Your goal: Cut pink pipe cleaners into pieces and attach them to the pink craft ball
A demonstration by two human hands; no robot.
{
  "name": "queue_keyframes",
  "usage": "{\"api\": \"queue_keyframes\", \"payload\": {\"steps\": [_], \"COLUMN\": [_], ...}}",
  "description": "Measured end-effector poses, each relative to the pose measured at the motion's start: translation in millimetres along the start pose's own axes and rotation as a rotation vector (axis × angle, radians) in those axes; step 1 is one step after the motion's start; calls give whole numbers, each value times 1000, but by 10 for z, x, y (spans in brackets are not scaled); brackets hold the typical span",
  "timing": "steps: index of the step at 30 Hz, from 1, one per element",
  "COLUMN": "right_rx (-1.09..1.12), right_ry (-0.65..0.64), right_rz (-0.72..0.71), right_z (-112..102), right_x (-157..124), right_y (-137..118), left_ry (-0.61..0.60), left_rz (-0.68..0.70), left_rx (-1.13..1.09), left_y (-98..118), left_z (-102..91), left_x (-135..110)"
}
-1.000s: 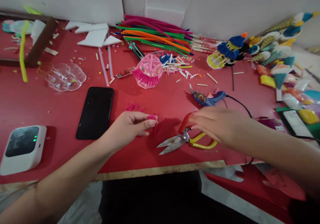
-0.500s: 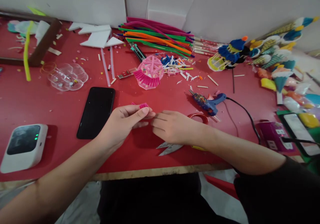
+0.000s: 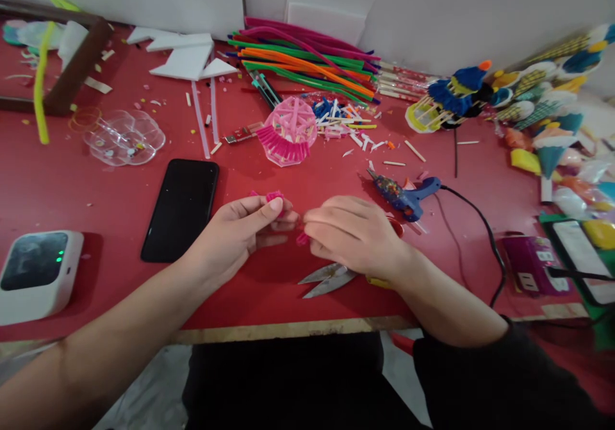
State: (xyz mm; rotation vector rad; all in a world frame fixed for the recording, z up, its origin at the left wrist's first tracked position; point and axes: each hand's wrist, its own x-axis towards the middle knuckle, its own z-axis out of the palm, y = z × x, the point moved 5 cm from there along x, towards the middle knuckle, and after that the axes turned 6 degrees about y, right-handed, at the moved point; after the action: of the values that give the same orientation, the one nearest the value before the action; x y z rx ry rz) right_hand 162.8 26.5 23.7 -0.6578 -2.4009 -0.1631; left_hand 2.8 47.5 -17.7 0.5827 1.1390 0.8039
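My left hand (image 3: 240, 225) pinches a short bright pink pipe cleaner piece (image 3: 275, 196) between thumb and fingers. Just right of it, my right hand (image 3: 353, 231) is closed, with a pink fuzzy bit (image 3: 302, 239) showing below its fingertips. Whether the two pink parts join is hidden. Under my right hand lie scissors (image 3: 329, 281), blades pointing left, their handles partly covered. Beyond my hands stands a pink, lattice-like craft piece (image 3: 291, 125) with a pink pleated fringe.
A phone (image 3: 181, 209) lies left, near a white device (image 3: 43, 279). A blue glue gun (image 3: 408, 198) with a cord rests right. Coloured pipe cleaners (image 3: 307, 61) are piled by the wall. Behind are a clear tray (image 3: 125, 138), scraps and a blue figure (image 3: 454, 93).
My right hand has shifted right and lifted away from my left, uncovering the pink bit under its fingers. My left hand keeps its pinch. The view has shifted slightly.
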Motion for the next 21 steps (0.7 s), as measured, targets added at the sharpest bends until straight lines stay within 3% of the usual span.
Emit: {"api": "queue_keyframes", "payload": {"steps": [4,13,18,21], "right_rx": [2,-27,-7,-31], "right_ry": [136,162,141,164], "right_rz": [13,-51,-71,-6], "right_z": [-155,-185,-190,-183], "right_x": [24,47,23,-9], "right_y": [26,32,20,4], "left_ry": [-66,-228,-338,-315], "left_rz": [-69,-273,-256,-188], "left_rx": [45,96,147,171], "left_y": [-43,-158,-165,-145], "left_z": [36,112,178,195], "left_x": [-13,-58,-80,-78]}}
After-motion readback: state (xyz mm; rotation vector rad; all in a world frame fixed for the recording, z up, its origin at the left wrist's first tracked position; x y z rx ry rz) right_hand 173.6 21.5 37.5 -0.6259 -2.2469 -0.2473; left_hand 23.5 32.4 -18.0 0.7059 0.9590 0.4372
